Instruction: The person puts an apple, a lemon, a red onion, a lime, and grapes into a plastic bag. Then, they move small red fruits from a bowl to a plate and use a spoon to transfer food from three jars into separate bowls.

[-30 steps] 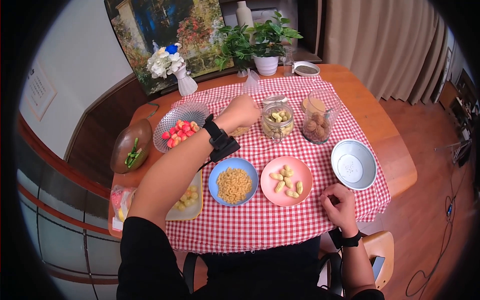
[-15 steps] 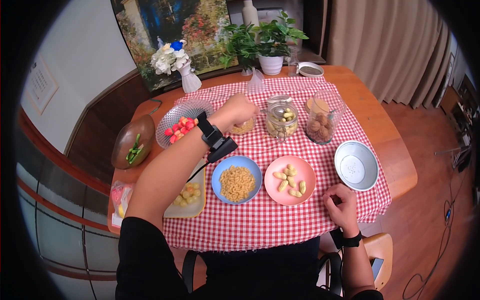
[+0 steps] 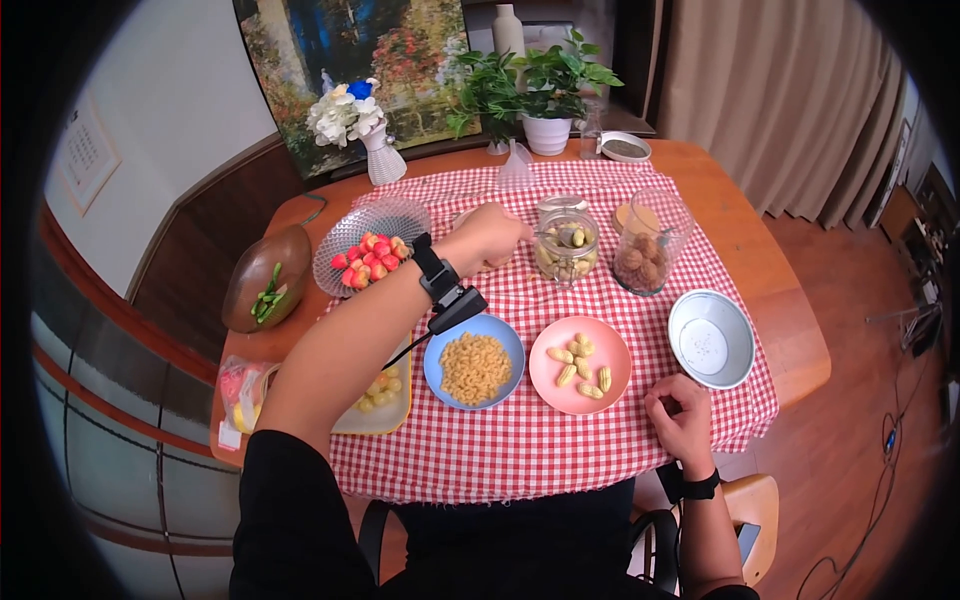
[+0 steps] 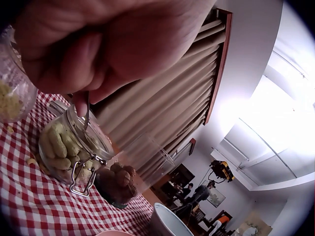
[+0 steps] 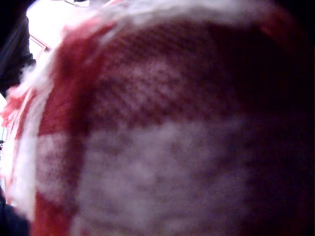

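The left hand [image 3: 490,238] is curled above the tablecloth, just left of a clasp-lidded glass jar [image 3: 566,264] holding peanuts. In the left wrist view, this hand [image 4: 113,44] pinches a thin metal handle [image 4: 88,110] that slants down into the mouth of the jar [image 4: 69,162]. The head view shows the metal spoon's bowl at the jar's mouth beside a peanut; whether it carries one I cannot tell. At the table's front edge the right hand [image 3: 682,418] rests on the cloth, fingers loosely curled, holding nothing visible. Blurred checked cloth [image 5: 157,167] fills most of the right wrist view.
A glass jar of walnuts [image 3: 640,268] stands right of the peanut jar, near a white bowl [image 3: 697,340]. In front are a pink plate of peanuts [image 3: 560,395] and a blue plate of pasta [image 3: 436,382]. A glass bowl of red fruit [image 3: 335,225] sits left, under the forearm.
The left hand has shifted slightly right and towards the body, with the spoon lower at the jar's mouth. The head view has shifted a little. The right hand keeps its place at the table edge.
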A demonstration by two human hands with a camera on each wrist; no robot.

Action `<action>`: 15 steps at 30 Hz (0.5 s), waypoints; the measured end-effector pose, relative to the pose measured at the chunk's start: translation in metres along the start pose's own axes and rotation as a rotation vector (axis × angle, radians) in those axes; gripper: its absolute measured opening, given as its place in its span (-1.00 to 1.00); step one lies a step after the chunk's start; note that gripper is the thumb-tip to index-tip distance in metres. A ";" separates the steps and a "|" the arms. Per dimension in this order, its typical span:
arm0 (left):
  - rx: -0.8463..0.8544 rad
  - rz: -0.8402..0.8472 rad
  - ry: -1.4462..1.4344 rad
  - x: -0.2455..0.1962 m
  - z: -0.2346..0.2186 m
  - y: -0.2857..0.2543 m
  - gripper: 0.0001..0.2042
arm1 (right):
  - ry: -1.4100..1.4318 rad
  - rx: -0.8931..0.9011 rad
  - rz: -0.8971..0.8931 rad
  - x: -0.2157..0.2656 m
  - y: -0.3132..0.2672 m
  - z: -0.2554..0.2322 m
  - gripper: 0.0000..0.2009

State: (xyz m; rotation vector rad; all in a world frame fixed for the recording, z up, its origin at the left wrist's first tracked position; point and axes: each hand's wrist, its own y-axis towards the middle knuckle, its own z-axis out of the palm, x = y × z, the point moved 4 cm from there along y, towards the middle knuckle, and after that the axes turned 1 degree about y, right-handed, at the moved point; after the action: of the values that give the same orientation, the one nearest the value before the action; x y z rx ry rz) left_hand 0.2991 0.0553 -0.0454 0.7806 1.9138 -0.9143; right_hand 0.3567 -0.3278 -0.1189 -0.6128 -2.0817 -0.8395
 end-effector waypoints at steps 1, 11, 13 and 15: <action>0.002 0.000 0.001 0.001 -0.001 0.000 -0.84 | 0.000 0.002 0.003 0.000 0.000 0.000 -0.97; -0.014 0.043 -0.183 0.002 -0.007 -0.030 -0.83 | -0.005 0.001 -0.037 0.000 0.001 0.000 -0.97; -0.048 0.039 -0.181 -0.003 -0.007 -0.043 -0.83 | -0.004 0.005 -0.036 -0.001 0.000 0.000 -0.97; -0.019 0.047 -0.173 -0.002 -0.009 -0.053 -0.82 | 0.003 0.004 -0.024 0.001 0.000 0.000 -0.97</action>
State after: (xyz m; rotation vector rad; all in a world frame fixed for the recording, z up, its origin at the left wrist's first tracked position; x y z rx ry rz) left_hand 0.2541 0.0343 -0.0250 0.7089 1.7446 -0.9035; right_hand 0.3564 -0.3275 -0.1180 -0.5848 -2.0910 -0.8491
